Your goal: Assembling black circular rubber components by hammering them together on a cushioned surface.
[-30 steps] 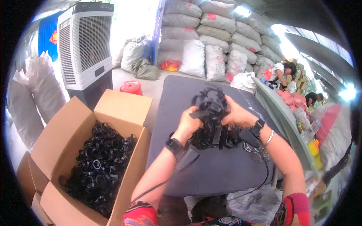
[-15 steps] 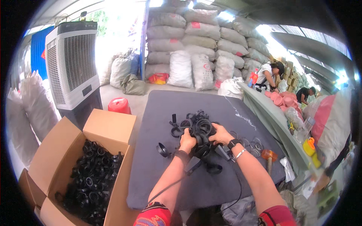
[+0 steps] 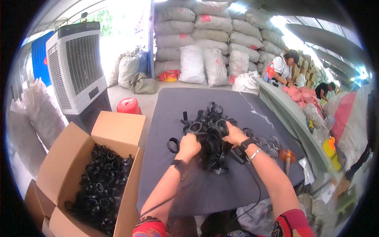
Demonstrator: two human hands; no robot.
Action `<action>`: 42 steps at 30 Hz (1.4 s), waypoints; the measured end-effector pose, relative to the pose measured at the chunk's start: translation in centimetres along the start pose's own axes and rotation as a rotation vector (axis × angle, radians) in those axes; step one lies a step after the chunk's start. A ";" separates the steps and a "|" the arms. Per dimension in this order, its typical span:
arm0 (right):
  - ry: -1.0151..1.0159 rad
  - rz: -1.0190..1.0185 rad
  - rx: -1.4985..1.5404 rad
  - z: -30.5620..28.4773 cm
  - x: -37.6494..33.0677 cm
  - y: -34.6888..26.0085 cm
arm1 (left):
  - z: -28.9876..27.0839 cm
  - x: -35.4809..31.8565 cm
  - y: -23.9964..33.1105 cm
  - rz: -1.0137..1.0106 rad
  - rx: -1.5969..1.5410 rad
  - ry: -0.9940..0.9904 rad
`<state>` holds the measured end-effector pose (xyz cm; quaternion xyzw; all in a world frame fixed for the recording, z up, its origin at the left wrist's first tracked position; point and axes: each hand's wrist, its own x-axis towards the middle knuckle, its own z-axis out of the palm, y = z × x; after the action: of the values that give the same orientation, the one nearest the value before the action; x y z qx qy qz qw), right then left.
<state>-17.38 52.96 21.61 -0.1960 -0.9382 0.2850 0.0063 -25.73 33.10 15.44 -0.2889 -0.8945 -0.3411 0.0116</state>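
A heap of black plastic ring clamps (image 3: 213, 136) lies on the dark grey padded table (image 3: 185, 197). My left hand (image 3: 188, 147) is closed against the near left side of the heap, its fingertips mostly hidden among the rings. On the other side, my right hand (image 3: 235, 136) grips a cluster of them, thumb on top and fingers hidden behind. Both wrists wear dark bands with a thin cable trailing from each. One loose black ring (image 3: 173, 145) stands apart, left of my left hand. Several thin silvery rings (image 3: 272, 145) lie to the right of the heap.
An orange-headed mallet (image 3: 287, 156) lies at the table's right edge. To the left stands an open cardboard box (image 3: 128, 189) full of similar black rings (image 3: 100, 181). Beyond are a red stool (image 3: 129, 106), an air cooler (image 3: 77, 65), stacked sacks (image 3: 213, 23), and two people at a side bench.
My hands have pressed into the heap, and the clustered rings have shifted and settled lower between them. The view has moved slightly, so the box and table sit a little farther right.
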 end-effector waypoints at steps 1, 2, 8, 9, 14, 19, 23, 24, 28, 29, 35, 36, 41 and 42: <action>0.039 -0.001 -0.096 -0.1 -0.4 -0.1 | -0.4 -0.9 -0.1 0.063 -0.050 0.103; 0.062 -0.027 -0.185 0.6 -0.8 -1.4 | -0.6 -1.7 -2.3 0.157 -0.107 0.233; 0.046 -0.106 -0.407 -0.1 -2.0 -2.2 | -1.3 -4.8 -4.1 0.115 -0.164 0.296; 0.099 -0.112 -0.471 -0.2 -2.4 -2.8 | -1.2 -5.3 -4.2 0.101 -0.220 0.354; 0.425 -0.365 -0.453 0.5 -8.0 -2.4 | -2.1 -7.8 -3.4 -0.062 -0.079 0.516; 0.057 -0.585 0.059 5.1 -19.3 0.3 | 0.5 -8.8 -6.8 -0.174 -0.128 0.297; -0.422 -0.554 0.232 11.2 -23.6 5.6 | 4.1 -8.1 -5.9 -0.143 -0.313 0.190; -0.498 -0.494 0.184 12.5 -24.1 6.2 | 4.5 -8.1 -4.8 -0.179 -0.337 0.191; -0.565 -0.331 0.576 13.5 -25.7 8.9 | 7.8 -6.7 0.0 -0.159 -0.375 0.282; -0.511 -0.353 0.616 13.9 -25.8 9.8 | 8.7 -6.4 1.3 -0.178 -0.378 0.310; -0.508 -0.390 0.531 18.5 -26.0 11.3 | 10.0 -4.3 4.0 -0.322 -0.518 0.282; -0.490 -0.368 0.448 19.6 -26.0 12.4 | 10.4 -4.2 4.6 -0.318 -0.549 0.244; -0.299 -0.323 -0.072 27.5 -25.1 18.0 | 10.6 -5.0 1.1 -0.059 -0.714 0.271; -0.214 -0.334 -0.094 30.1 -24.2 19.3 | 9.8 -6.1 0.2 -0.080 -0.823 0.200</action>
<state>8.27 42.62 -11.53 -0.0064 -0.9653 0.2552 -0.0556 -18.83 36.21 6.70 -0.2001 -0.6887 -0.6962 -0.0312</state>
